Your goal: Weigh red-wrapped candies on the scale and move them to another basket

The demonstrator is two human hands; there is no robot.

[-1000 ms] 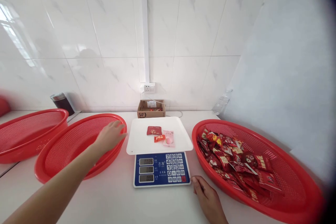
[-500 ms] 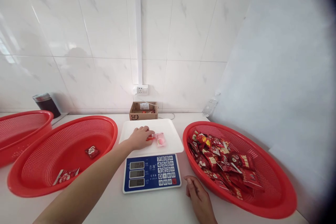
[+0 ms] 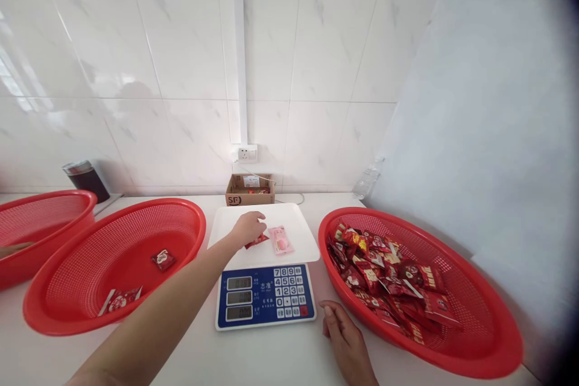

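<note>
In the head view, our left hand (image 3: 248, 228) is over the near left part of the white tray (image 3: 296, 226), palm down with the fingers partly bent. Against half a second ago, it has shifted a little, so more of the red packet (image 3: 257, 241) shows beneath the fingers. We touch or nearly touch that packet; whether we grip it, we cannot tell.

The pink packet (image 3: 281, 241) lies flat beside it, wholly uncovered and apart from our fingers. The digits on the top display (image 3: 239, 283) have changed too, though they are too faint to read surely. We judge that our hand is pressing on the tray, so the reading would not be the packets' weight alone.

Our right hand (image 3: 346, 341) is loosely curled, thumb near the fingers, with nothing visible in its hold. It is on the white surface (image 3: 194, 353), just beside the scale (image 3: 266, 297) and the right basket (image 3: 502, 344), which carries a heap of red packets (image 3: 402, 280).

Two packets, one dark red (image 3: 163, 259) and one red and white (image 3: 120, 300), lie apart in the middle basket (image 3: 178, 215). Part of another person's hand (image 3: 15, 248) has come into sight in the far left basket (image 3: 79, 216).
</note>
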